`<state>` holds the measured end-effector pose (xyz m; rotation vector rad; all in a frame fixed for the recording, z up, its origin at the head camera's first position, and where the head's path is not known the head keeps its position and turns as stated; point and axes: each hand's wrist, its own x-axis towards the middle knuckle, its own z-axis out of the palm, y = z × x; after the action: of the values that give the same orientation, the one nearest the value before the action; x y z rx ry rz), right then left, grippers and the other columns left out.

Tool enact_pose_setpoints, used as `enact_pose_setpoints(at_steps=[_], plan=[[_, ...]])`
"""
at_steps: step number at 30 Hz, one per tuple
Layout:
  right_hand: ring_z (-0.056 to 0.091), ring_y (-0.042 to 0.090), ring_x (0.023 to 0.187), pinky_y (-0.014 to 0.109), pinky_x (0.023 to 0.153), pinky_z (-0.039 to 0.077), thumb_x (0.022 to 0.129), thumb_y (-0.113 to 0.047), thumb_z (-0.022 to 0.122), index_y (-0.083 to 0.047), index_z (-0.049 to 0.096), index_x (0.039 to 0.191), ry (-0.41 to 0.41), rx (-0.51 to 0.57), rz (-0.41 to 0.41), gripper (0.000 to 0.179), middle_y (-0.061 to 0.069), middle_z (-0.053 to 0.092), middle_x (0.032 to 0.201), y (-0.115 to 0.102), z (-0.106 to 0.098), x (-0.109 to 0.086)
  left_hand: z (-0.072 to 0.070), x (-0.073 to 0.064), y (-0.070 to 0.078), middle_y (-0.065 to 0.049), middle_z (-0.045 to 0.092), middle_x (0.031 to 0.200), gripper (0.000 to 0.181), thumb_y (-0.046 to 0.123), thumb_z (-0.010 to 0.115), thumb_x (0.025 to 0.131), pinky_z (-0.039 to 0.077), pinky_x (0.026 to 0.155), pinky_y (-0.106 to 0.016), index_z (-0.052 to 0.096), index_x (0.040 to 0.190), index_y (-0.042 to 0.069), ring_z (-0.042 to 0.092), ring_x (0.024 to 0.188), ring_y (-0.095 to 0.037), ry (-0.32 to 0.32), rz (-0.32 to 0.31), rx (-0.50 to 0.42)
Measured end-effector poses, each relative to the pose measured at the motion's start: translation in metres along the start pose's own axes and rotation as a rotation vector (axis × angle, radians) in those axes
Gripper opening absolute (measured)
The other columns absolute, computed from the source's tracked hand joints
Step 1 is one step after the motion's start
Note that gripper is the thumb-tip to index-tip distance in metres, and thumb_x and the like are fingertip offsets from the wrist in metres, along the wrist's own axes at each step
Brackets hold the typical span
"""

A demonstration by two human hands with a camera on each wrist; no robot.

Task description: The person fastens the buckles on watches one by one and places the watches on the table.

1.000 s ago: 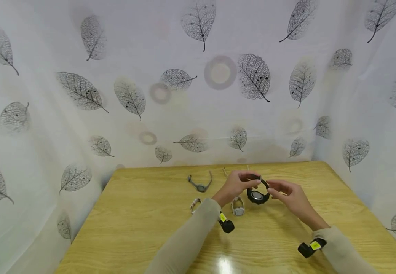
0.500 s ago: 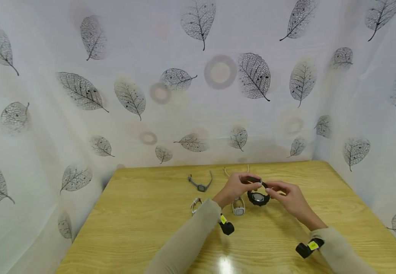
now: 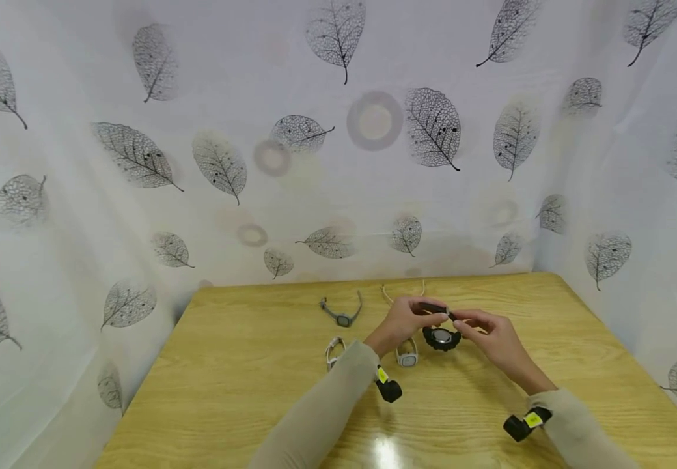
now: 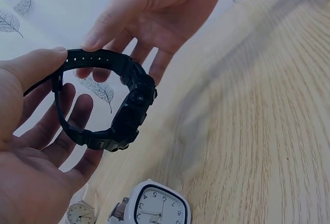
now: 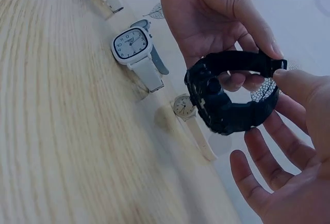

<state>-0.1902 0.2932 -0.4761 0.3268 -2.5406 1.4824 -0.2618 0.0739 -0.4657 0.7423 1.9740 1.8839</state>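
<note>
A black chunky watch is held up above the table by both hands, its strap bent round into a loop. My left hand pinches the strap near the buckle, with the thumb lying on the strap end. From the other side, my right hand pinches the strap between thumb and fingers. In the right wrist view the thumb of the right hand presses right at the strap loop. The case of the watch hangs on the side away from the pinched strap, facing outward.
On the wooden table stands a white square-faced watch, close by the hands. A small watch with a cream dial lies behind it. Farther left are a grey watch and another white watch. A leaf-patterned curtain hangs behind.
The top of the strap has come down flatter between the fingers, and the right hand has shifted slightly left. Over the last half second both hands stay almost still.
</note>
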Motion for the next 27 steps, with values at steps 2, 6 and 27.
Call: enact_pose_setpoints(at_steps=[2, 6, 27], plan=[[0.069, 0.013, 0.094, 0.041, 0.081, 0.061, 0.102, -0.032, 0.067, -0.011, 0.071, 0.130, 0.002, 0.017, 0.012, 0.035, 0.012, 0.073, 0.116, 0.0006, 0.0001, -0.0011, 0.0001, 0.0001, -0.0005, 0.002, 0.077, 0.102, 0.020, 0.022, 0.080, 0.092, 0.057, 0.069, -0.025, 0.080, 0.112, 0.018, 0.069, 0.083, -0.014, 0.008, -0.001, -0.007], [0.069, 0.011, 0.094, 0.033, 0.082, 0.060, 0.103, -0.032, 0.066, -0.009, 0.070, 0.130, 0.009, 0.021, 0.018, 0.036, 0.014, 0.074, 0.110, 0.0018, 0.0004, -0.0027, 0.0010, 0.0003, -0.0015, 0.002, 0.077, 0.101, 0.018, 0.022, 0.081, 0.091, 0.058, 0.071, -0.026, 0.081, 0.110, 0.021, 0.071, 0.084, -0.013, 0.026, -0.015, -0.045], [0.068, 0.007, 0.097, 0.029, 0.081, 0.060, 0.102, -0.028, 0.067, -0.009, 0.071, 0.129, 0.054, 0.037, -0.004, 0.034, 0.010, 0.073, 0.109, 0.0016, 0.0048, -0.0052, 0.0067, -0.0043, -0.0035, 0.000, 0.077, 0.100, 0.019, 0.017, 0.081, 0.091, 0.062, 0.079, -0.032, 0.080, 0.110, 0.019, 0.073, 0.088, -0.017, 0.049, -0.034, -0.108]])
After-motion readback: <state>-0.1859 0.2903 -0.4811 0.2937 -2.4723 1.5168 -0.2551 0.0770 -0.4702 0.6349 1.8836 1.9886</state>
